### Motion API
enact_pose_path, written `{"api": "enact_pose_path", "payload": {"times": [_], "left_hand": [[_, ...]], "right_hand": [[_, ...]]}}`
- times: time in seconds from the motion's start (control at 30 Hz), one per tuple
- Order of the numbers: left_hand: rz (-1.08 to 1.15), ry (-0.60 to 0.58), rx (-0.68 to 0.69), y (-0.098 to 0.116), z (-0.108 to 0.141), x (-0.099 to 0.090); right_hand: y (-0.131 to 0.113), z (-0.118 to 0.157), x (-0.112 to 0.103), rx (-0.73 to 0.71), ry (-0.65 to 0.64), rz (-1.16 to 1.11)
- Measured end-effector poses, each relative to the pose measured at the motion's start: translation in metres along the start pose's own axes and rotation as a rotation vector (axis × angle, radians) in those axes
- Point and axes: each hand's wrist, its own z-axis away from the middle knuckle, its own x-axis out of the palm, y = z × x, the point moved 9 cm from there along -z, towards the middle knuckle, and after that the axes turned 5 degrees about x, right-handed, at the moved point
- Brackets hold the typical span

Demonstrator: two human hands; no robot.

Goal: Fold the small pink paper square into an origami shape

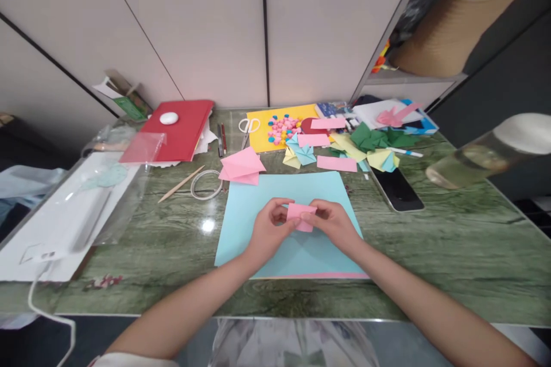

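Between both hands is a small pink piece of paper [301,218], held above a stack of light blue paper sheets [245,246]. My left hand [272,226] pinches its left side with thumb and fingers. My right hand [333,222] grips the right side, its thumb lying across the front. Behind the left hand, larger pink paper squares [243,165] overlap the stack's far left corner. Pink paper strips [336,163] lie beyond the right hand, near folded yellow and blue paper pieces [303,153].
White-handled scissors [248,126] rest beside a yellow sheet [258,140] with small colourful pieces. Left are a coil of white wire [206,184], a pointed wooden stick [181,183] and a red folder [181,126]. Right are a phone [398,189] and a tall clear bottle [473,155].
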Motion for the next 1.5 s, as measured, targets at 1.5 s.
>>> {"api": "enact_pose_path", "payload": {"times": [1.5], "left_hand": [[0.076, -0.213, 0.132, 0.031, -0.027, -0.003]], "right_hand": [[-0.011, 0.003, -0.004, -0.143, -0.031, -0.504]]}}
